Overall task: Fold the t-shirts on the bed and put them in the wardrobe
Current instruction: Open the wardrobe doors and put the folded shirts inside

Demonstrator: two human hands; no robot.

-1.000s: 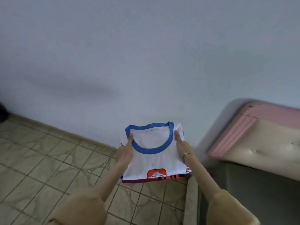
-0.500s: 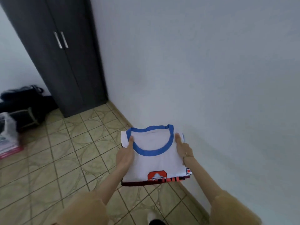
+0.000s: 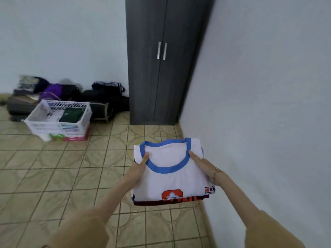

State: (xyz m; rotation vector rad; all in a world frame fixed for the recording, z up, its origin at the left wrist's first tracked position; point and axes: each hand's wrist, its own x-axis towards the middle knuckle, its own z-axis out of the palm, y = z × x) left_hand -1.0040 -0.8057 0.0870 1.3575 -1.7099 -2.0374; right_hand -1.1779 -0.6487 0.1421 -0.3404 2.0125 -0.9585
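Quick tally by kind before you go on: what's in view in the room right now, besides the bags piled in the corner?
Hands: 2, left hand and right hand, gripping the stack
Folded t-shirt stack: 1 (shirt count unclear)
Wardrobe: 1, doors closed
Door handles: 2
White basket: 1
Total: 7

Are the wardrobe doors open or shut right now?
Shut. Both doors of the dark wardrobe sit flush, their two handles side by side, nothing of the inside showing.

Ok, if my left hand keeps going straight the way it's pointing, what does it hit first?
Probably the closed wardrobe doors; the tiled floor between looks free. Depth is unclear. The left hand is holding the folded t-shirts.
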